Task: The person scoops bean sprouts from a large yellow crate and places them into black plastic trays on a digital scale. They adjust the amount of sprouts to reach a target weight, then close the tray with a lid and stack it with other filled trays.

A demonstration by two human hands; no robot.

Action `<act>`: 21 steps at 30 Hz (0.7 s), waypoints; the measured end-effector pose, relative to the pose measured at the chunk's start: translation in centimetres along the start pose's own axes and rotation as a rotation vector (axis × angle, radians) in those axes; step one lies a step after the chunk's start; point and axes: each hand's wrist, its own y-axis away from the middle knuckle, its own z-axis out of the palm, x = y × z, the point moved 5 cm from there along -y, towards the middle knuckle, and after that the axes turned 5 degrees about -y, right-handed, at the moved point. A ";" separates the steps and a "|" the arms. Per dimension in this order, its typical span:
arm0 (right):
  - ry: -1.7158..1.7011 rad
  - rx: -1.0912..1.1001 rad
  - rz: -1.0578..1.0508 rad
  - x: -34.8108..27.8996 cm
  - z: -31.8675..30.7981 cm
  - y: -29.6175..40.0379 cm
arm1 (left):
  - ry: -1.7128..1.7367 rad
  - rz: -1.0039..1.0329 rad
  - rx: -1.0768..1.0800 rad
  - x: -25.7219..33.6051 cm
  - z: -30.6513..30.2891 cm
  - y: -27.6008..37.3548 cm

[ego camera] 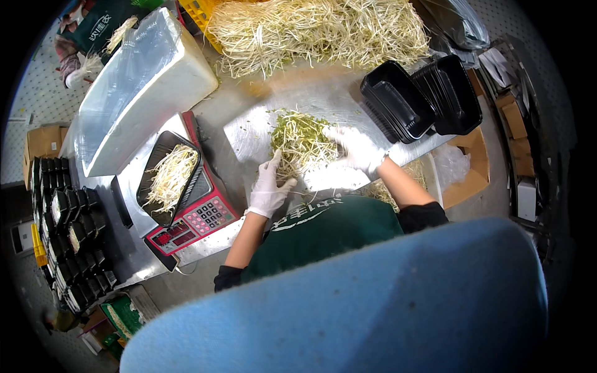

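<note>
A loose pile of bean sprouts (305, 144) with green seed hulls lies on the steel worktable (252, 112) before me. My left hand (270, 189), in a white glove, is at the pile's near left edge, thumb and fingers apart. On the right side, my gloved right hand (359, 149) is slightly blurred, its spread fingers touching the sprouts. To the left, a red digital scale (210, 214) carries a black plastic tray (161, 140) holding a portion of sprouts (172, 175).
A large sprout heap (317, 32) covers the far side. Nested black trays (399, 102) stand at right. A white foam box (154, 98) with plastic film is at left, beyond stacked filled trays (70, 233). Another person's gloved hand (77, 77) shows at upper left.
</note>
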 end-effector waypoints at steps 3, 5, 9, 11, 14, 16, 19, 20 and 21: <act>-0.109 0.063 0.094 -0.6 2.1 0.6 | -0.144 0.070 0.068 1.3 1.6 -0.9; -0.254 0.012 0.138 -2.0 2.8 -0.3 | -0.065 0.069 -0.048 -0.8 4.1 -2.0; -0.342 -0.110 0.051 -3.3 -0.5 -1.1 | -0.010 0.027 -0.185 3.8 -1.7 -0.9; -0.380 -0.182 0.086 -2.1 -2.2 -0.6 | -0.034 0.102 -0.128 1.1 -2.5 -0.7; -0.294 -0.082 0.325 0.2 -1.7 -3.4 | -0.003 -0.099 -0.097 -1.5 -1.7 -2.8; -0.124 -0.098 0.354 0.3 -0.2 -7.1 | -0.227 -0.048 0.165 -1.0 1.2 -6.4; -0.136 -0.127 0.398 -0.4 0.8 -8.7 | -0.188 -0.136 0.079 0.0 2.3 -7.3; -0.168 -0.065 0.342 0.0 0.8 -7.8 | -0.113 -0.197 -0.021 0.0 2.5 -7.0; -0.202 -0.009 0.283 0.4 0.6 -6.7 | -0.084 -0.167 -0.122 -0.4 2.4 -6.1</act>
